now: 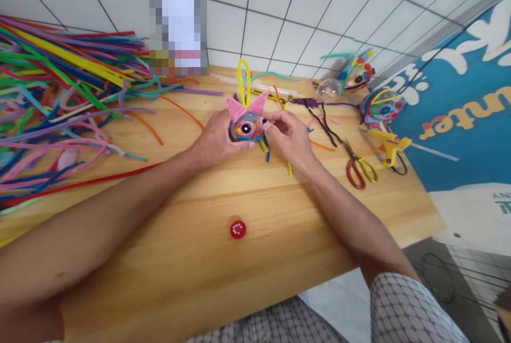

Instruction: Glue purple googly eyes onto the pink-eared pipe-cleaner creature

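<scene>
A decorated ball point(245, 129) made of a clear globe and coiled pipe cleaners is held above the table. It has pink pointed ears, a yellow loop on top, and round eyes with black and white centres. My left hand point(217, 140) wraps around its left side, thumb along the bottom. At the ball's right eye, the thumb and fingers of my right hand point(292, 138) are pinched together, touching it. Blue and yellow pipe cleaner ends hang below. A small red round cap point(238, 229) with white dots lies nearer to me.
Loose pipe cleaners point(59, 103) pile up on the left. To the right lie scissors point(359, 167) and a yellow glue gun point(388, 146). Behind are a clear globe point(328, 90) and two decorated balls, one colourful ball point(384, 106) nearer. A tiled wall point(271, 7) bounds the table.
</scene>
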Motion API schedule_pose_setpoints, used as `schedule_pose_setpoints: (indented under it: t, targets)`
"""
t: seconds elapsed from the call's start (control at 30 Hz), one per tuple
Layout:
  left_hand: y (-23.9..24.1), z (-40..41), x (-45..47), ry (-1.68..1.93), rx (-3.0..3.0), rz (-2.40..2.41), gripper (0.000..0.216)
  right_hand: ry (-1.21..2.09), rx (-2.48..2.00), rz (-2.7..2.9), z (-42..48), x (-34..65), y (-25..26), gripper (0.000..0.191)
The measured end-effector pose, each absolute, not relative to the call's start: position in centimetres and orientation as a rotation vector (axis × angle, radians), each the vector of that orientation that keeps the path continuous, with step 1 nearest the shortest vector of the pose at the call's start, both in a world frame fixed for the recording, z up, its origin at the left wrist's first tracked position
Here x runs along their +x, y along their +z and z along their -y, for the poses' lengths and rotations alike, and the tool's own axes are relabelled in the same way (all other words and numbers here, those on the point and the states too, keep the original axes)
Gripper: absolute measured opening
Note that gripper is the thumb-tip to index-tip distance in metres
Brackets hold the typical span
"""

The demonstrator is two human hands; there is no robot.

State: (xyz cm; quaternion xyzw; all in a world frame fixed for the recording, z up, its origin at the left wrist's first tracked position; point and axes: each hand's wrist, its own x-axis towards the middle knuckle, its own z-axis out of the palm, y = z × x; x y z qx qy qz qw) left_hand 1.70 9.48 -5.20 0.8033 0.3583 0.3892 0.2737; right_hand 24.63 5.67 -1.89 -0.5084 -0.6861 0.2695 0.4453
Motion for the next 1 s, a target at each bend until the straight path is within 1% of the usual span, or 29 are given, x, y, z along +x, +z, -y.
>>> schedule_pose_setpoints:
  t: [0.23, 0.43, 0.8, 1.0]
  targets:
    - [-5.2, -9.5, 1.7, 1.058, 2.159, -0.955, 0.057, 0.536, -1.215, 1.815, -5.2, 25.5, -1.6, 0.037]
    - [-5.2, -9.7, 1.8, 1.047, 2.145, -0.945, 0.057, 0.435, -1.137, 1.915, -5.5, 25.5, -1.7, 0.027]
    - [-4.7, -9.5, 1.7, 1.024, 2.125, -0.953, 0.059, 0.398, -1.065, 1.964, -6.2, 25.7, -2.1, 0.018]
    - [-4.6, -9.5, 1.8, 1.032, 2.132, -0.936, 0.057, 0.42, -1.131, 1.969, -6.3, 25.6, -2.1, 0.022]
